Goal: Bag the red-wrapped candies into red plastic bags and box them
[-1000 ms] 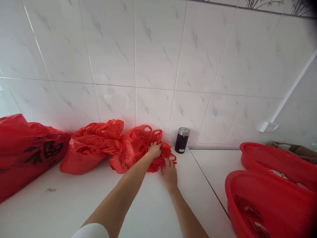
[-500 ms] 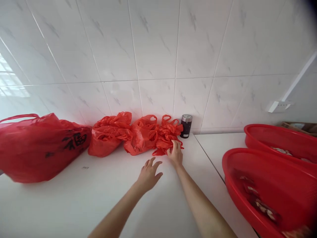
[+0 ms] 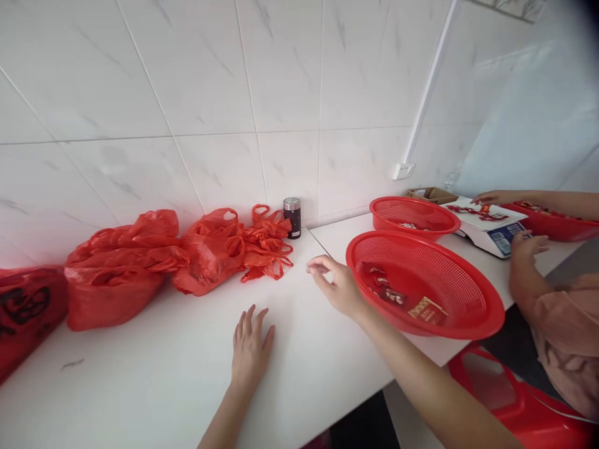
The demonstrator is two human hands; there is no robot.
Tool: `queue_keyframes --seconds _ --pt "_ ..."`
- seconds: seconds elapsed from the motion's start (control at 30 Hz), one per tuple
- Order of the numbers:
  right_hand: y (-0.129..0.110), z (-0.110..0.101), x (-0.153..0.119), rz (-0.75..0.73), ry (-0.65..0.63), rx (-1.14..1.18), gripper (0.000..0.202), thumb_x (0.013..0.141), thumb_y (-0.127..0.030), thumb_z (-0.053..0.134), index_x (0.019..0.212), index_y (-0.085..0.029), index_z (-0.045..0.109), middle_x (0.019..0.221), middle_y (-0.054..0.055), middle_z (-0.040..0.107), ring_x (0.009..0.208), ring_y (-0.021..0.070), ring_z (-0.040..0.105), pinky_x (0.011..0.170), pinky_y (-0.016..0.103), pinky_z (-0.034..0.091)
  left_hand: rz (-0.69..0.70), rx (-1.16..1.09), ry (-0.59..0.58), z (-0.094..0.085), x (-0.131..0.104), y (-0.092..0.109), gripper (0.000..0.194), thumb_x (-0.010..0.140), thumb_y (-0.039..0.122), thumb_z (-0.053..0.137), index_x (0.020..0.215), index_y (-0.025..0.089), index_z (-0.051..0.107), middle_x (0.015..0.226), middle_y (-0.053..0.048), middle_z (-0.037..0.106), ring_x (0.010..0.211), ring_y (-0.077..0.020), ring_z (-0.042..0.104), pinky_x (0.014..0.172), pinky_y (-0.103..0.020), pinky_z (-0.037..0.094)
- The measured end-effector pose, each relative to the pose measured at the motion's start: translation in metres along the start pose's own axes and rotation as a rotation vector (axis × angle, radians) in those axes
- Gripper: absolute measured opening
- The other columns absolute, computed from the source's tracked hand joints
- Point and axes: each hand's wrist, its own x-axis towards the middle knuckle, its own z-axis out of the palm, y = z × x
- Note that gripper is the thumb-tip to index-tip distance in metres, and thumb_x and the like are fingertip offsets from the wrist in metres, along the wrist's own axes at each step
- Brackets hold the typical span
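Observation:
My left hand (image 3: 251,349) is over the white table (image 3: 154,374), fingers spread and holding nothing. Just left of the near red basket (image 3: 449,274), my right hand (image 3: 337,285) hangs with bent fingers apart, nothing in them. Crumpled red plastic bags (image 3: 267,240) lie against the wall beyond both hands, beside a dark cup with a silver lid (image 3: 292,218). Further left are a fuller red bag (image 3: 208,255) and a bulky red bag (image 3: 116,280). Small packets (image 3: 428,310) lie inside the near basket.
A second red basket (image 3: 412,212) stands behind the near one. Beyond it are a cardboard box (image 3: 431,194) and a white scale (image 3: 489,234) with red packets on top. Another person's hands (image 3: 526,246) are beside the scale. A red stool (image 3: 496,386) stands below the table edge.
The view has turned right, bringing the scale and the other person into sight. My right hand has left the crumpled red bags and moved right, towards the near basket. My left hand remains empty.

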Motion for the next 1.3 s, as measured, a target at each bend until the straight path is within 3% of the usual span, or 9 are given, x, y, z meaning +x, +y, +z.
queue_keyframes --seconds 0.1,0.2,0.4,0.7,0.87,1.0,1.1,1.2,1.3 --pt "0.016 -0.007 0.002 0.153 -0.082 -0.052 0.017 0.09 -0.032 0.05 0.097 -0.024 0.064 0.088 -0.001 0.07 0.08 0.0141 0.064 0.074 0.027 0.05 0.002 -0.001 0.003 0.002 -0.001 0.001 0.038 0.094 0.036 0.044 0.13 0.026 0.052 0.146 -0.011 0.044 0.14 -0.0345 0.032 0.107 -0.057 0.034" --pt "0.047 0.039 0.014 0.177 -0.216 -0.154 0.015 0.087 -0.026 0.054 0.094 -0.025 0.068 0.097 0.0 0.07 0.087 0.0149 0.065 0.08 0.029 0.05 -0.003 -0.031 0.027 0.003 -0.002 -0.002 0.037 0.094 0.035 0.044 0.128 0.025 0.053 0.145 -0.011 0.045 0.139 -0.0336 0.033 0.108 -0.056 0.035" --pt "0.064 0.127 0.06 0.105 -0.164 -0.156 0.016 0.075 -0.013 0.066 0.087 -0.021 0.073 0.12 0.009 0.065 0.113 0.0262 0.058 0.099 0.044 0.043 -0.036 -0.119 0.063 0.001 -0.004 -0.006 0.031 0.093 0.03 0.044 0.121 0.024 0.055 0.141 -0.011 0.046 0.135 -0.03 0.04 0.106 -0.052 0.04" --pt "0.013 0.098 0.146 0.094 0.181 0.162 0.036 0.093 -0.026 0.038 0.115 -0.015 0.064 0.117 0.01 0.068 0.111 0.0179 0.06 0.099 0.036 0.046 -0.14 -0.37 0.092 -0.005 0.0 -0.008 0.03 0.093 0.035 0.045 0.122 0.028 0.053 0.14 -0.01 0.044 0.131 -0.0283 0.044 0.107 -0.053 0.039" --pt "-0.024 0.07 0.098 0.118 0.108 0.421 0.032 0.089 -0.033 0.05 0.115 -0.019 0.064 0.112 0.007 0.069 0.092 0.0168 0.068 0.078 0.031 0.056 -0.3 -0.726 0.213 -0.029 -0.005 0.008 0.051 0.093 0.043 0.047 0.14 0.03 0.031 0.149 -0.01 0.033 0.135 -0.0264 0.04 0.106 -0.048 0.042" --pt "-0.059 0.065 0.031 0.01 -0.127 0.396 0.022 0.086 -0.026 0.057 0.104 -0.024 0.069 0.108 0.002 0.069 0.097 0.0161 0.065 0.086 0.031 0.054 -0.176 -0.822 0.299 -0.054 -0.005 0.033 0.081 0.082 0.038 0.066 0.147 0.035 0.018 0.157 -0.009 0.021 0.138 -0.028 0.036 0.105 -0.046 0.043" --pt "-0.074 0.07 0.0 0.002 -0.341 0.425 0.027 0.089 -0.027 0.056 0.115 -0.028 0.065 0.114 0.001 0.067 0.097 0.0146 0.064 0.086 0.03 0.054 -0.125 -0.849 0.326 -0.066 -0.004 0.04 0.073 0.077 0.034 0.069 0.141 0.03 0.034 0.148 -0.01 0.038 0.13 -0.0289 0.045 0.101 -0.043 0.045" --pt "-0.074 0.077 -0.014 0.074 -0.259 0.477 0.03 0.093 -0.036 0.052 0.121 -0.027 0.057 0.119 0.004 0.063 0.1 0.0146 0.064 0.087 0.03 0.053 -0.334 -0.996 0.214 -0.075 -0.007 0.036 0.039 0.085 0.044 0.057 0.116 0.02 0.06 0.116 -0.009 0.066 0.104 -0.0266 0.063 0.087 -0.037 0.051" --pt "-0.065 0.086 -0.031 0.089 -0.191 0.389 0.019 0.092 -0.036 0.052 0.107 -0.024 0.056 0.105 0.004 0.064 0.093 0.0148 0.064 0.086 0.032 0.053 -0.611 -1.189 0.147 -0.079 -0.015 0.032 0.049 0.083 0.059 0.054 0.106 0.018 0.067 0.096 -0.008 0.073 0.087 -0.0253 0.069 0.074 -0.034 0.054"
